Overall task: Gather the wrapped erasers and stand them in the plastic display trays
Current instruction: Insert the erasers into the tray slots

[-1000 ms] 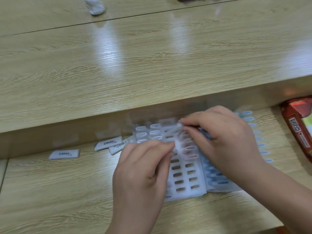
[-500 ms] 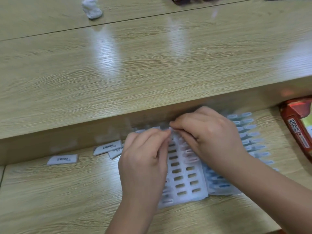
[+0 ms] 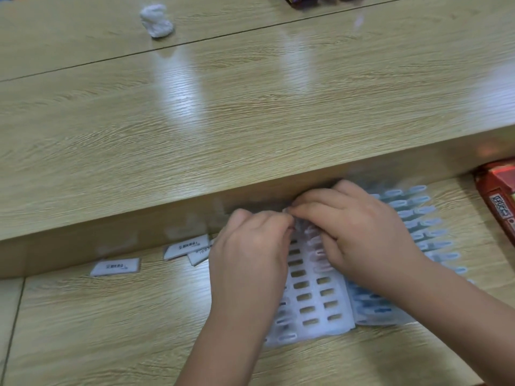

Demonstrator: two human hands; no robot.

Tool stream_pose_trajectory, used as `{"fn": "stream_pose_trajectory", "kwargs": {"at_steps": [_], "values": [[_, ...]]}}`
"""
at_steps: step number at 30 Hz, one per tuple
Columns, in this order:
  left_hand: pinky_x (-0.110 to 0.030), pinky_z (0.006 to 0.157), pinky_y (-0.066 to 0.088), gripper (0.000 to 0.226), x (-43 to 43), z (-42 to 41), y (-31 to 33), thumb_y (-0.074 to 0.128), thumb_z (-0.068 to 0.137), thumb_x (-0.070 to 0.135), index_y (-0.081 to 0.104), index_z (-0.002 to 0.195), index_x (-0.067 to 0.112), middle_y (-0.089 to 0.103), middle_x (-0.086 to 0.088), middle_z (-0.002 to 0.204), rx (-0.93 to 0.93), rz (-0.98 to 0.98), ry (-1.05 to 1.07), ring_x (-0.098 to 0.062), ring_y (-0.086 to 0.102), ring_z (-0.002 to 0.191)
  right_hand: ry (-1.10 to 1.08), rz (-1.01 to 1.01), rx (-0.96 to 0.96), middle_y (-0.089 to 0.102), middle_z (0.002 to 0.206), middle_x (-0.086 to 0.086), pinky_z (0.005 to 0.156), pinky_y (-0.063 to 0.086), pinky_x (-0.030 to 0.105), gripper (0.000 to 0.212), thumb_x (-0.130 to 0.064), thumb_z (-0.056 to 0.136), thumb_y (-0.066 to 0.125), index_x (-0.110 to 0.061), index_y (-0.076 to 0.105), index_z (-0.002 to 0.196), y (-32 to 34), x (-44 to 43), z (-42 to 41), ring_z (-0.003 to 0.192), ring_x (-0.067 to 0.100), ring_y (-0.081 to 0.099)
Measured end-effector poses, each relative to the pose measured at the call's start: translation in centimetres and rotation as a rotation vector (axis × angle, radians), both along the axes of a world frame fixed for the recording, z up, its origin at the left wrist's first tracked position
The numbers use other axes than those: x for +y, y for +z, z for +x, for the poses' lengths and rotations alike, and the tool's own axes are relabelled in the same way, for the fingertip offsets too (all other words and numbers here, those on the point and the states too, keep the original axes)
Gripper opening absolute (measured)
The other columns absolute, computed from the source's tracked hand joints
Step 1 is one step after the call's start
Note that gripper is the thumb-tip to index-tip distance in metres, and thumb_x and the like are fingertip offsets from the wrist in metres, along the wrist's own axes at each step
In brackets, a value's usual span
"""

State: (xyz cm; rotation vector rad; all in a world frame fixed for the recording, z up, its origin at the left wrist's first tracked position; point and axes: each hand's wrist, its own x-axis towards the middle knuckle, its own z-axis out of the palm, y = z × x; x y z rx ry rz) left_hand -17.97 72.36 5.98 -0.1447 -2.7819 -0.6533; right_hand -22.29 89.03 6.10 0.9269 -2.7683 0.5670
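Two slotted plastic display trays lie side by side on the lower desk: a white tray (image 3: 315, 305) and, to its right, a clear bluish tray (image 3: 418, 218). My left hand (image 3: 250, 257) and my right hand (image 3: 359, 235) meet fingertip to fingertip over the white tray's far end. Together they pinch a small wrapped eraser (image 3: 287, 210), which is mostly hidden and blurred. Three loose wrapped erasers lie flat to the left: one eraser (image 3: 115, 266) apart, another eraser (image 3: 186, 246) overlapping a third eraser (image 3: 199, 257).
A raised wooden shelf (image 3: 250, 121) runs across just behind the trays, its front wall close to my fingers. A red box (image 3: 498, 201) lies at the right edge. A crumpled white tissue (image 3: 157, 20) sits far back on the upper surface.
Both hands have slid away from me along the white tray to its far end, and they have closed in until their fingertips meet. The loose erasers have not moved.
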Motion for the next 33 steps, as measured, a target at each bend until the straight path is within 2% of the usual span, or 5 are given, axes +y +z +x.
{"fn": "stream_pose_trajectory", "kwargs": {"at_steps": [11, 18, 24, 29, 33], "values": [[-0.025, 0.086, 0.046, 0.024, -9.8, 6.0, -0.9, 0.054, 0.092, 0.027, 0.074, 0.104, 0.020, 0.062, 0.007, 0.104, 0.043, 0.231, 0.282, -0.015, 0.060, 0.097, 0.041, -0.146, 0.064, 0.069, 0.104, -0.001, 0.080, 0.050, 0.038, 0.025, -0.010, 0.085, 0.059, -0.014, 0.073, 0.106, 1.8, -8.1, 3.6, 0.093, 0.025, 0.061], [-0.046, 0.084, 0.049, 0.039, -20.2, 7.8, -4.8, 0.061, 0.083, 0.018, 0.065, 0.121, 0.015, 0.062, -0.010, 0.120, -0.222, -0.124, 0.402, -0.035, 0.057, 0.100, -0.049, 0.407, -0.042, 0.057, 0.051, 0.014, 0.057, 0.044, 0.039, 0.035, -0.008, 0.064, 0.030, -0.005, 0.064, 0.058, -1.3, -18.4, 5.2, 0.053, 0.031, 0.055], [-0.042, 0.079, 0.050, 0.042, -22.1, 7.8, -5.9, 0.076, 0.077, 0.003, 0.070, 0.116, 0.016, 0.062, -0.006, 0.110, -0.227, -0.157, 0.311, -0.031, 0.057, 0.097, -0.139, 0.484, 0.039, 0.059, 0.058, 0.012, 0.060, 0.039, 0.039, 0.011, -0.008, 0.064, 0.051, -0.012, 0.059, 0.070, -2.2, -19.4, 5.2, 0.057, 0.031, 0.056], [-0.040, 0.072, 0.048, 0.028, -23.2, 8.8, -5.8, 0.074, 0.079, 0.000, 0.064, 0.103, 0.011, 0.059, -0.009, 0.108, -0.194, -0.190, 0.279, -0.029, 0.056, 0.088, -0.075, 0.413, -0.034, 0.060, 0.063, 0.005, 0.058, 0.046, 0.037, 0.025, -0.017, 0.057, 0.078, -0.015, 0.060, 0.073, -3.0, -19.3, 4.8, 0.057, 0.030, 0.057], [-0.039, 0.068, 0.045, 0.016, -23.3, 9.2, -6.3, 0.067, 0.087, 0.010, 0.060, 0.100, 0.015, 0.063, -0.005, 0.101, -0.109, -0.304, 0.252, -0.029, 0.056, 0.082, 0.002, 0.277, -0.166, 0.060, 0.071, -0.002, 0.062, 0.047, 0.034, 0.022, -0.036, 0.067, 0.061, -0.021, 0.064, 0.082, -2.1, -19.0, 5.1, 0.063, 0.024, 0.059]]}}
